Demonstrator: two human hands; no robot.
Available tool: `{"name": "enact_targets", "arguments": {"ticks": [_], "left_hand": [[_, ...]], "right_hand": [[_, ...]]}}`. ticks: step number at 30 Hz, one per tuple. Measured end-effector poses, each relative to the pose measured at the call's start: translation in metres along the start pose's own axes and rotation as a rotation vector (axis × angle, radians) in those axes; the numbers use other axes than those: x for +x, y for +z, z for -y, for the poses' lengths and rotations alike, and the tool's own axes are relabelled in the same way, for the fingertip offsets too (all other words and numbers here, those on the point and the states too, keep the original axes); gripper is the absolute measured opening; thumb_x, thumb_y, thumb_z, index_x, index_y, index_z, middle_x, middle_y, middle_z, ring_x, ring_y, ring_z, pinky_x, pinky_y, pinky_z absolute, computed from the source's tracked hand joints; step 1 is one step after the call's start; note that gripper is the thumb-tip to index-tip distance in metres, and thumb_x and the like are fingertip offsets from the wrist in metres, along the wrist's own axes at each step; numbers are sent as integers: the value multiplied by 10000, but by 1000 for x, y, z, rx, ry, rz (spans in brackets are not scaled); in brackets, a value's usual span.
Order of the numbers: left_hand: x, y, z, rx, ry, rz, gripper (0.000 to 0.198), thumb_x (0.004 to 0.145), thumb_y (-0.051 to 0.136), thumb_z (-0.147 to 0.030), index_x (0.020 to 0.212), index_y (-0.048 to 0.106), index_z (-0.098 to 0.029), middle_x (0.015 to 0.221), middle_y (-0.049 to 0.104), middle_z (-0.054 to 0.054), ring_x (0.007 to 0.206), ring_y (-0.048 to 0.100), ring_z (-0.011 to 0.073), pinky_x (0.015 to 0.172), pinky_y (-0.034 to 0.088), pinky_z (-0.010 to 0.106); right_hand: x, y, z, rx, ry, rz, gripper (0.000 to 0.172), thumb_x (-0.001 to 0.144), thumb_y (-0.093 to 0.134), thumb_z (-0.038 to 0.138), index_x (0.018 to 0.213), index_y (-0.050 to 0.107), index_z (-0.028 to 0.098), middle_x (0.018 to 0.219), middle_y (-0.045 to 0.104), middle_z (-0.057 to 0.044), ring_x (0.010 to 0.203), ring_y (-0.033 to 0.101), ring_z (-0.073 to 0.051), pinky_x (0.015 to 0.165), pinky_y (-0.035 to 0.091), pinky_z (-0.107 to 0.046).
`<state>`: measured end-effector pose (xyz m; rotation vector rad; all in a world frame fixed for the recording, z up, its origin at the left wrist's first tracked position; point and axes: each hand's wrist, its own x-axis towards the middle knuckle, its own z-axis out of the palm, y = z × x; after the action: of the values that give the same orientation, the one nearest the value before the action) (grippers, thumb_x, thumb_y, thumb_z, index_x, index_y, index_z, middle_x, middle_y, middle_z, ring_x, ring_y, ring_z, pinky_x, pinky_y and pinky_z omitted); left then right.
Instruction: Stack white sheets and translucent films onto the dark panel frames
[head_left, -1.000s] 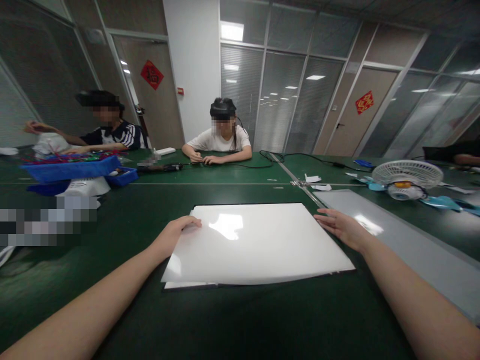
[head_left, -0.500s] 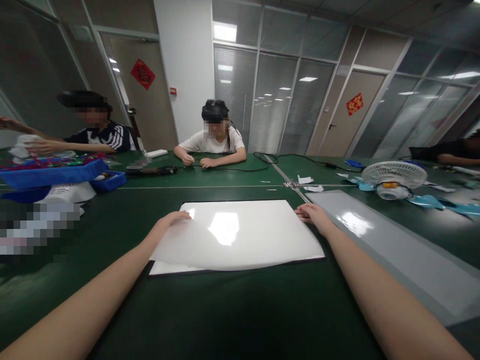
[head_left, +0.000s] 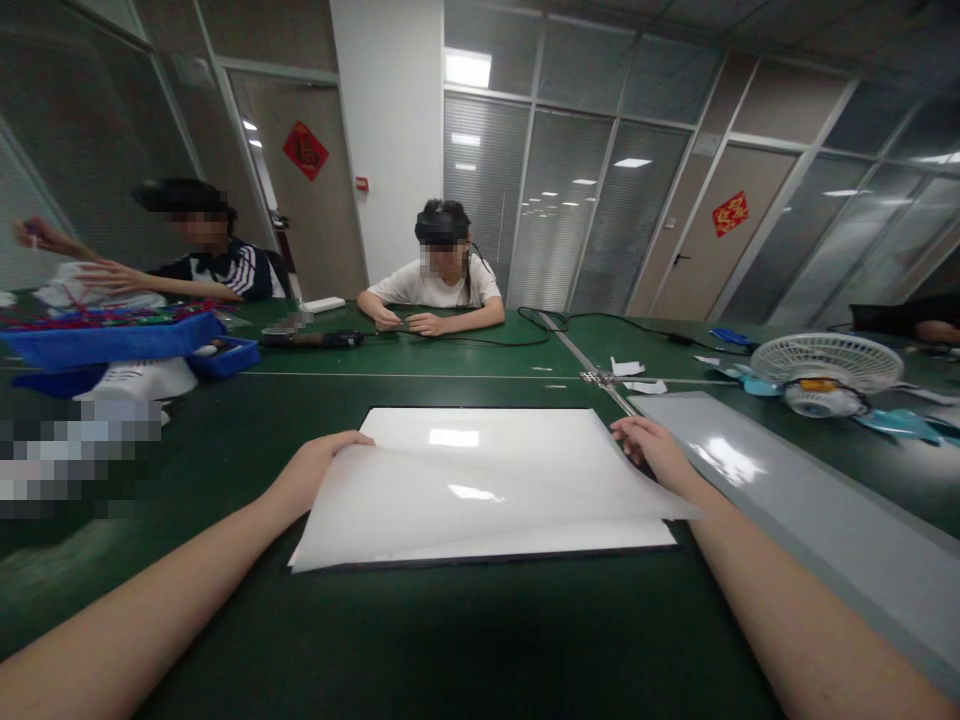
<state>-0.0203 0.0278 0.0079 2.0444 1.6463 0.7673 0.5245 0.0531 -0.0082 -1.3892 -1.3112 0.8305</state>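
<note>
Forearms [head_left: 202,565] outstretched, left hand [head_left: 316,468] turned inward, right fingers [head_left: 631,430] curled

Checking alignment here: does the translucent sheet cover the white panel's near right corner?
No, the near right corner of the white panel shows bare beyond the edge of the translucent sheet.

Catalogue entry: office-type room, being used as a shared workshop. Glass partition with blinds [head_left: 555,200] is standing at one o'clock, left office door [head_left: 322,230] at ten, right office door [head_left: 716,255] at two. Long green worktable [head_left: 480,640] is spanning six, bearing blue parts tray [head_left: 112,345] at nine, white-grilled fan [head_left: 825,360] at three. Seated person in white [head_left: 401,290] is working at eleven.
</note>
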Motion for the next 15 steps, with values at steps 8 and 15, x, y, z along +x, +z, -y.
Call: {"name": "enact_targets", "arguments": {"ticks": [8,15], "left_hand": [[1,-2,-4,100,5,-3,375,708,521,-394,1014,695,-263,1095,709,20,1043,628,312,904,451,365],[11,-2,13,135,-16,65,448,628,602,-424,1038,687,-267,1148,695,28,1099,589,355,961,405,391]], "right_hand": [[-5,5,4,2,-20,-19,301,747,594,458,815,675,176,656,558,-11,525,455,-99,401,287,-202],[-3,10,2,-348,-23,-73,241,770,539,393,761,697,210,546,534,6,522,477,-130,472,336,-244]]}}
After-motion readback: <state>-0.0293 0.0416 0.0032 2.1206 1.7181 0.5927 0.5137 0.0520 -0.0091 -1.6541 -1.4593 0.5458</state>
